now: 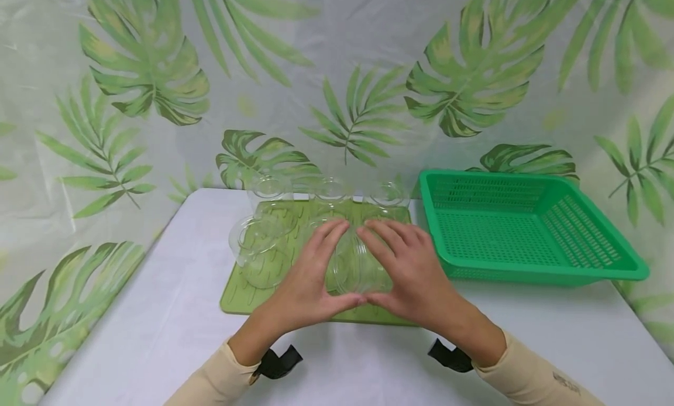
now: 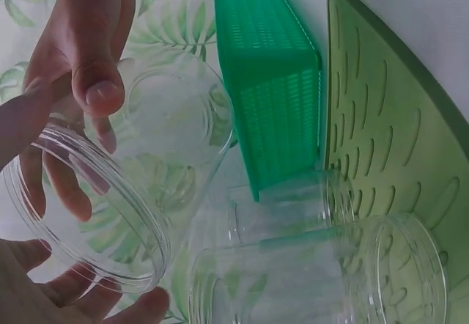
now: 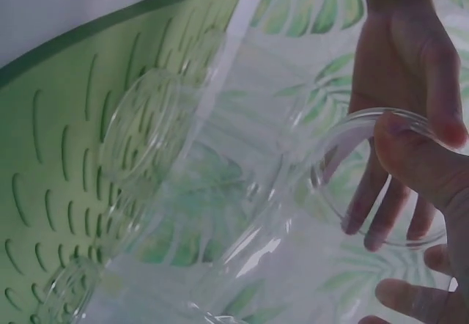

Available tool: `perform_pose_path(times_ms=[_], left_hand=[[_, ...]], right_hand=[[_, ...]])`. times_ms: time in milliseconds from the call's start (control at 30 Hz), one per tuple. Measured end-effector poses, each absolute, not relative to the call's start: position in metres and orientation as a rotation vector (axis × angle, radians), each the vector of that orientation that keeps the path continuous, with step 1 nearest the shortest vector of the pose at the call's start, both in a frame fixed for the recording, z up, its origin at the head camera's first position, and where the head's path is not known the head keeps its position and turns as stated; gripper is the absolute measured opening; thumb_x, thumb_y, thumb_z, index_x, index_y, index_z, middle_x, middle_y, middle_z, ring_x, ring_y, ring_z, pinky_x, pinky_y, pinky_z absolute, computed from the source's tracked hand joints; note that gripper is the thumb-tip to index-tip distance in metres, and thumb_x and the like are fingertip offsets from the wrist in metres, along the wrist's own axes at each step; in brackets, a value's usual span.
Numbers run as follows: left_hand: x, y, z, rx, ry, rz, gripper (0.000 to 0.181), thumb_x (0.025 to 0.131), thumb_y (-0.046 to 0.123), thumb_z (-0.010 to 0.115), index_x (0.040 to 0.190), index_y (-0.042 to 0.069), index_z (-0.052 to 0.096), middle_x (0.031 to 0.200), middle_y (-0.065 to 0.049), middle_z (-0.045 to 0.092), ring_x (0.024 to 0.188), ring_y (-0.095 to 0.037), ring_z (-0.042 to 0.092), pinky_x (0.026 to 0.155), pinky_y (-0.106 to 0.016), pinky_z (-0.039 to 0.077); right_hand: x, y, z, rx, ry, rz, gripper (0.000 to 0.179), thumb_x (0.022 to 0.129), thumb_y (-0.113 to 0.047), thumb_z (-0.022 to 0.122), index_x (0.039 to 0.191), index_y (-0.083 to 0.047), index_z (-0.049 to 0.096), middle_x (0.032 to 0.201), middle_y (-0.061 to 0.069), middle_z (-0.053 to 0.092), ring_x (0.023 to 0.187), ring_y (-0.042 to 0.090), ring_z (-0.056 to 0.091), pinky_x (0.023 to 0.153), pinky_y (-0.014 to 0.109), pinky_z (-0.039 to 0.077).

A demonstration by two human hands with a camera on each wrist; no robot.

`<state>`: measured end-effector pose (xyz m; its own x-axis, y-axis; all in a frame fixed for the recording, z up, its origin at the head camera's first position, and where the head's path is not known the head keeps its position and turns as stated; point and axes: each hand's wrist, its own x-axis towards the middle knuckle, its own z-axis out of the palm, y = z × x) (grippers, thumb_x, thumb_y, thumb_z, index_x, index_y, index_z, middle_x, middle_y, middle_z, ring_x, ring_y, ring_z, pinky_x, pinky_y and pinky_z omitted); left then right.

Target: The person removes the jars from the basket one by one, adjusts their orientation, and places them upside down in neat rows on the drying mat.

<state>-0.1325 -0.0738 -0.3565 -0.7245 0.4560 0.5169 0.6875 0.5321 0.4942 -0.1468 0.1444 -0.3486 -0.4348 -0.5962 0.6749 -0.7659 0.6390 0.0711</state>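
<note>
Both hands are raised over the front part of a ridged green mat (image 1: 237, 298). Between them is a clear jar (image 1: 347, 265) with a threaded, uncovered mouth, seen clearly in the left wrist view. My left hand (image 1: 305, 277) curves round its left side, thumb below and fingers above. On the right side my right hand (image 1: 413, 271) mirrors that grip, and the two thumbs nearly meet. Fingers of the right hand show through the glassy wall in the left wrist view. Several more clear jars (image 1: 263, 268) stand on the mat, partly hidden behind the hands.
A green perforated plastic basket (image 1: 495, 236) stands to the right of the mat, close to its edge. The white tabletop (image 1: 174, 312) extends to the left and in front. Behind it hangs a leaf-patterned cloth (image 1: 363, 20).
</note>
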Motion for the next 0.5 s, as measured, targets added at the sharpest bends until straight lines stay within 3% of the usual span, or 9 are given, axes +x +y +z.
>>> perform_pose_path(times_ms=[500], left_hand=[[-0.13,-0.0778,-0.3537,-0.985,-2.356,-1.011,0.094,0.07,0.031,0.09,0.147,0.012,0.04,0.147,-0.008,0.041,0.138,-0.021,0.043,0.111,-0.043,0.046]], right_hand=[[-0.1427,0.1432,-0.3459,1.082,-2.199,0.305,0.11,0.054,-0.056,0.093,0.145,-0.011,0.048,0.137,0.015,0.056,0.127,0.036,0.05,0.1,0.058,0.041]])
